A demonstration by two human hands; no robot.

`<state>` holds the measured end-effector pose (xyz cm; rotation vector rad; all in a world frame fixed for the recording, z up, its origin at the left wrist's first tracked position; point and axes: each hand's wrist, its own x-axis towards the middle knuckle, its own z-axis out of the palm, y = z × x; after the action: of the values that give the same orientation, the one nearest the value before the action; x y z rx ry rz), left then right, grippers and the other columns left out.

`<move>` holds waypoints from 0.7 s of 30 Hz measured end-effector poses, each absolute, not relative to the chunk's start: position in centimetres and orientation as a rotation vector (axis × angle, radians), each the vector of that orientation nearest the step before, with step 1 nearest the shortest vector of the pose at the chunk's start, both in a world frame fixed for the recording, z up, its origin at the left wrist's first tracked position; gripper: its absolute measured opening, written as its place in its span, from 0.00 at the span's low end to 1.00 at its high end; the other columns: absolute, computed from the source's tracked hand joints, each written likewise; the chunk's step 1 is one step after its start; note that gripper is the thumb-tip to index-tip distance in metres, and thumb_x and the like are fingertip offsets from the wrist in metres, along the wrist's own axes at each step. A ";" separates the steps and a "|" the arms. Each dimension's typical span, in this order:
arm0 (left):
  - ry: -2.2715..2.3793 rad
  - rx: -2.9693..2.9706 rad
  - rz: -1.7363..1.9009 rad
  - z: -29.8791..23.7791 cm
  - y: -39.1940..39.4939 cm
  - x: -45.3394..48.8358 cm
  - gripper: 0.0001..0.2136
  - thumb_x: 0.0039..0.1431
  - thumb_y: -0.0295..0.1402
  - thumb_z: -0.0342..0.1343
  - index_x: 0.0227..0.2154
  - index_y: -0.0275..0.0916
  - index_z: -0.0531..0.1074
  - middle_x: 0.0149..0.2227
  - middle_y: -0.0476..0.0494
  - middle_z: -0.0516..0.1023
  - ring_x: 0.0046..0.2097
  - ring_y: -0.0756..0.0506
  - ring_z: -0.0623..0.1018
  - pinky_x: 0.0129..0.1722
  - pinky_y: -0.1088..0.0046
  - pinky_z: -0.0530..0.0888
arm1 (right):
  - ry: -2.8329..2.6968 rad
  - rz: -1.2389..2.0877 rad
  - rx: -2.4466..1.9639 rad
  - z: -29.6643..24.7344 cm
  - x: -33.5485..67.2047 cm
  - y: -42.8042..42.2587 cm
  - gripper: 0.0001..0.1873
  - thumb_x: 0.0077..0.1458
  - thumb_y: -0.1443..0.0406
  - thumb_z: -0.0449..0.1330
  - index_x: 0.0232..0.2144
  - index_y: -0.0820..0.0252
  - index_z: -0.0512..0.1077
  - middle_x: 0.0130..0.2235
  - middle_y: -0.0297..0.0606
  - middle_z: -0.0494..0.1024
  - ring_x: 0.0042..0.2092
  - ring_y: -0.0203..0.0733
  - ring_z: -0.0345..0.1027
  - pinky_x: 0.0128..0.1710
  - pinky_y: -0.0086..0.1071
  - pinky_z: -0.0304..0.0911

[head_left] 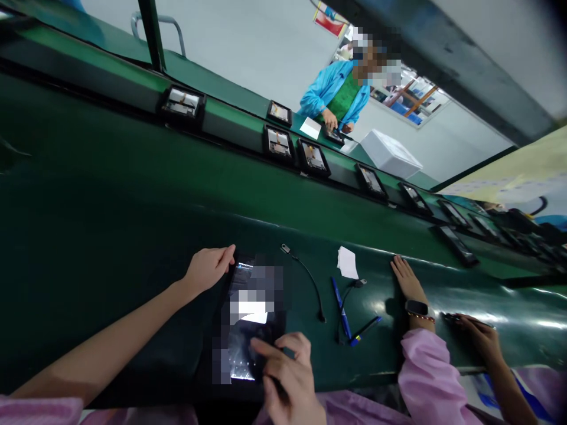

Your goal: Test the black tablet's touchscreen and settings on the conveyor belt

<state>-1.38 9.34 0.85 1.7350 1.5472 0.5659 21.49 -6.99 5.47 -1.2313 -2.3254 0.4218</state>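
A black tablet (248,319) lies flat on the green work surface (110,224) in front of me, its screen lit. My left hand (208,268) rests on the tablet's far left corner, fingers curled against its edge. My right hand (287,372) is at the tablet's near right corner, with the index finger stretched onto the screen and the other fingers bent. Neither hand lifts the tablet.
A short black cable (310,283), a blue pen (341,307), a second cable with a pen (358,330) and a white paper scrap (348,262) lie right of the tablet. A neighbour's hand (407,280) with a watch rests flat. Several tablets (279,143) line the conveyor. A person in blue (332,94) works opposite.
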 end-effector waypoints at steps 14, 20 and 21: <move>1.516 1.734 0.585 1.0 9.3 -1.3 0.28 0.65 0.47 0.36 0.24 0.38 0.75 0.21 0.50 0.74 0.25 0.50 0.73 0.30 0.72 0.64 | -2.251 0.437 -1.086 5.6 19.2 -7.8 0.08 0.56 0.68 0.52 0.25 0.60 0.66 0.40 0.29 0.81 0.39 0.39 0.62 0.42 0.36 0.56; 1.509 1.747 0.634 0.9 9.2 -1.2 0.26 0.66 0.45 0.39 0.23 0.38 0.75 0.20 0.50 0.74 0.23 0.51 0.72 0.28 0.73 0.63 | -2.304 0.469 -1.084 5.0 20.4 -7.6 0.02 0.51 0.70 0.53 0.28 0.59 0.65 0.44 0.28 0.80 0.40 0.40 0.63 0.43 0.38 0.55; 1.505 1.750 0.636 0.9 9.2 -1.2 0.26 0.66 0.45 0.39 0.23 0.38 0.75 0.20 0.50 0.74 0.24 0.51 0.72 0.28 0.73 0.63 | -2.273 0.471 -1.089 4.7 20.9 -7.8 0.02 0.52 0.70 0.53 0.29 0.59 0.64 0.44 0.30 0.80 0.40 0.41 0.62 0.43 0.39 0.54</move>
<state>-1.25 9.20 0.91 1.7504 1.5054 0.6359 20.93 -7.81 4.71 -1.0891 -2.2732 0.4711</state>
